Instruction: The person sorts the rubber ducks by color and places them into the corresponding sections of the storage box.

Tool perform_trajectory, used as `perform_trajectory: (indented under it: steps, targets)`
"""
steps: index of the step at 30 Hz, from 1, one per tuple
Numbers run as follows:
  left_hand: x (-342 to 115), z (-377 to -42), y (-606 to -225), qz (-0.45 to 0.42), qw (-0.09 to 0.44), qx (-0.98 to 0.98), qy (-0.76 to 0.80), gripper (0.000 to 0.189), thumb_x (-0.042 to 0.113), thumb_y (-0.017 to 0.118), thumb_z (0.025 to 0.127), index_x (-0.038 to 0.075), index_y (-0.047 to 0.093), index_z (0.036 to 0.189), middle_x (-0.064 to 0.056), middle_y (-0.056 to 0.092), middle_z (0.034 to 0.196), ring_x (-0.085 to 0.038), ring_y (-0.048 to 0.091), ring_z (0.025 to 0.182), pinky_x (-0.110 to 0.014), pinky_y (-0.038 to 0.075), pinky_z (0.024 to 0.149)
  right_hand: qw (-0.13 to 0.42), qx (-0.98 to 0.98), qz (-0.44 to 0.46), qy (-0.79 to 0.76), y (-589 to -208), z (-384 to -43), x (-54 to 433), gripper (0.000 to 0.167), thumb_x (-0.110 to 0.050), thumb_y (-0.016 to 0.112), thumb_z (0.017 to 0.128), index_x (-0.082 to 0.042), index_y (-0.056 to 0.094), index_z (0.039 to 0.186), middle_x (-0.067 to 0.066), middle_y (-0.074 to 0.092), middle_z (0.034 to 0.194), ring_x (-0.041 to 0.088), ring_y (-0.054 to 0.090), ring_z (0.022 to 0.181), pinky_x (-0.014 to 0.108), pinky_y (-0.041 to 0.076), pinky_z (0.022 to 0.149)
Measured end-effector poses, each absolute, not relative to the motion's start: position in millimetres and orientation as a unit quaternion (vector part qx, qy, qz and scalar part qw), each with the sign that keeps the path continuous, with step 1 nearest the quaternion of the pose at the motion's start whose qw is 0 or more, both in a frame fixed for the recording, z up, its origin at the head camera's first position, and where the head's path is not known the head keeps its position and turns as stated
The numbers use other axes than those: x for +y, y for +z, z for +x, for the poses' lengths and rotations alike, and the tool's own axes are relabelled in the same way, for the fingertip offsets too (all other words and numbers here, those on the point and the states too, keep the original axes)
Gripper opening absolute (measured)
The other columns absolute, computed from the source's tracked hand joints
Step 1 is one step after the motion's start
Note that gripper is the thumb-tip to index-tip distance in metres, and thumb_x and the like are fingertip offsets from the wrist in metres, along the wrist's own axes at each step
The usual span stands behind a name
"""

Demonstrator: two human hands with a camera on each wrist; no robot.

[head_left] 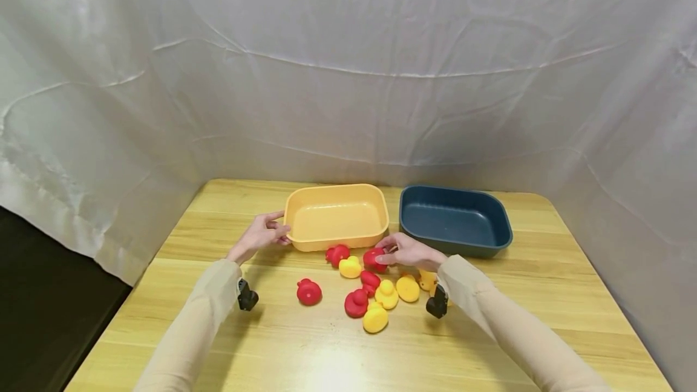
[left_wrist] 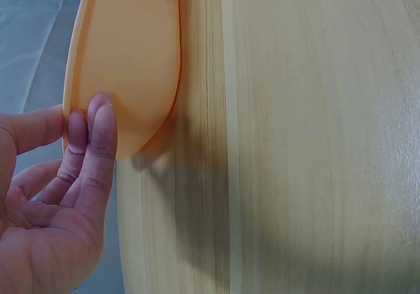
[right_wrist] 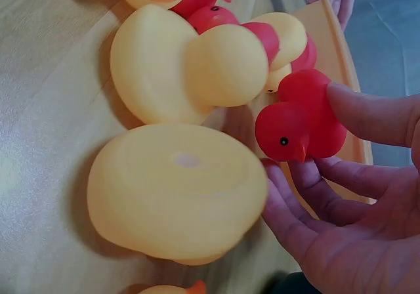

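My left hand (head_left: 260, 235) grips the left end of a light orange plastic bin (head_left: 337, 244), thumb at the rim and fingers against the wall in the left wrist view. A red rubber duck (right_wrist: 308, 113) is pinched between the thumb and fingers of my right hand (head_left: 407, 251), close to the bin's front right corner. Around it lie more rubber ducks: a yellow duck (head_left: 350, 267) and a red duck (head_left: 337, 254) near the bin. In the right wrist view, a tipped yellow duck (right_wrist: 177, 189) shows its flat base beside my fingers.
A dark blue bin (head_left: 457, 248) stands right of the orange one. Several red and yellow ducks cluster mid-table, among them a yellow duck (head_left: 376, 318) nearest me. One red duck (head_left: 309, 292) lies apart on the left. A grey curtain (head_left: 348, 107) hangs behind the wooden table (head_left: 305, 349).
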State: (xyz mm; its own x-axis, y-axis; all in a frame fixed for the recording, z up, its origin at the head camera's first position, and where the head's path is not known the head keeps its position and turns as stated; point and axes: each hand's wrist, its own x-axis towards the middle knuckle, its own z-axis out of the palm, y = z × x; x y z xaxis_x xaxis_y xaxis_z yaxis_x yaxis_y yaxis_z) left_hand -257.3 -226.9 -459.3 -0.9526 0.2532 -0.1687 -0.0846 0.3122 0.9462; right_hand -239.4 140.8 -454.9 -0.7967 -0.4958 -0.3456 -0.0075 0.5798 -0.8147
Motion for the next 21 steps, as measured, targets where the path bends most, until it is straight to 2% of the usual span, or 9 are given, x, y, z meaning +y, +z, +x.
perform_trajectory:
  steps: [5, 12, 17, 21]
  targets:
    - [-227, -256, -458, 0.049, 0.146, 0.800, 0.581, 0.064, 0.001, 0.055, 0.101, -0.015, 0.022, 0.153, -0.029, 0.069, 0.107, -0.008, 0.069, 0.075, -0.039, 0.064, 0.085, 0.282, 0.832, -0.162, -0.449, -448, -235, 143, 0.044, -0.016, 0.070, 0.093, 0.007, 0.059, 0.129, 0.017, 0.068, 0.117, 0.024, 0.060, 0.101, 0.034, 0.054, 0.091]
    - [-225, -257, -459, 0.052, 0.146, 0.798, 0.583, 0.064, 0.002, 0.055, 0.101, -0.016, 0.021, 0.152, -0.040, 0.062, 0.116, -0.008, 0.069, 0.075, -0.038, 0.064, 0.084, 0.269, 0.828, -0.181, -0.458, -436, -230, 144, 0.041, -0.012, 0.067, 0.095, 0.005, 0.060, 0.131, 0.019, 0.066, 0.121, 0.024, 0.058, 0.105, 0.034, 0.052, 0.093]
    - [-226, -257, -460, 0.050, 0.147, 0.800, 0.580, 0.064, 0.002, 0.055, 0.101, -0.016, 0.021, 0.152, -0.040, 0.062, 0.118, -0.009, 0.069, 0.076, -0.037, 0.064, 0.084, 0.255, 0.819, -0.183, -0.480, -429, -228, 141, 0.040, -0.012, 0.066, 0.096, 0.003, 0.059, 0.131, 0.020, 0.064, 0.123, 0.027, 0.056, 0.109, 0.034, 0.053, 0.093]
    - [-226, -258, -460, 0.050, 0.145, 0.800, 0.581, 0.064, 0.002, 0.055, 0.101, -0.016, 0.021, 0.152, -0.039, 0.063, 0.116, -0.009, 0.069, 0.075, -0.037, 0.064, 0.083, 0.241, 0.806, -0.197, -0.503, -426, -229, 137, 0.039, -0.014, 0.064, 0.097, 0.004, 0.059, 0.132, 0.019, 0.064, 0.121, 0.026, 0.058, 0.106, 0.038, 0.055, 0.096]
